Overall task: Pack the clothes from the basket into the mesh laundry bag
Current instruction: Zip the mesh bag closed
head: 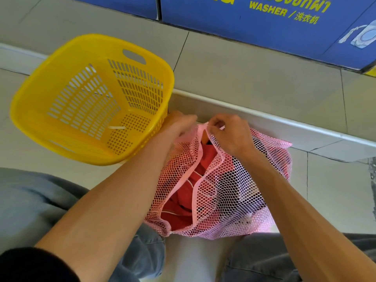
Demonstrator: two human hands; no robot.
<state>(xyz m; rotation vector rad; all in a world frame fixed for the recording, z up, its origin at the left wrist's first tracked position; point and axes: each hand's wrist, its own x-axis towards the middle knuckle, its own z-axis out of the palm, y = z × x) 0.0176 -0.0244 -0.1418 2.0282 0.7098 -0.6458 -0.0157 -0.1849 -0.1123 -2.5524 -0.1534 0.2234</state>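
Note:
A pink mesh laundry bag [230, 200] lies on the tiled floor between my knees, its long opening gaping. Red clothes [183, 202] and a dark garment [244, 192] show inside it. At the far end of the opening, my left hand [181, 124] grips the bag's pink edge. Beside it my right hand [230, 133] pinches something small there, perhaps the zip pull. To the left stands a yellow plastic basket [40, 94], tilted toward me, with only a small white strip [117, 127] on its bottom.
A raised tiled step [274, 123] runs behind the bag and basket. Blue washer panels [264, 27] with yellow lettering stand on it. My grey trouser legs [30, 200] frame the bottom of the view.

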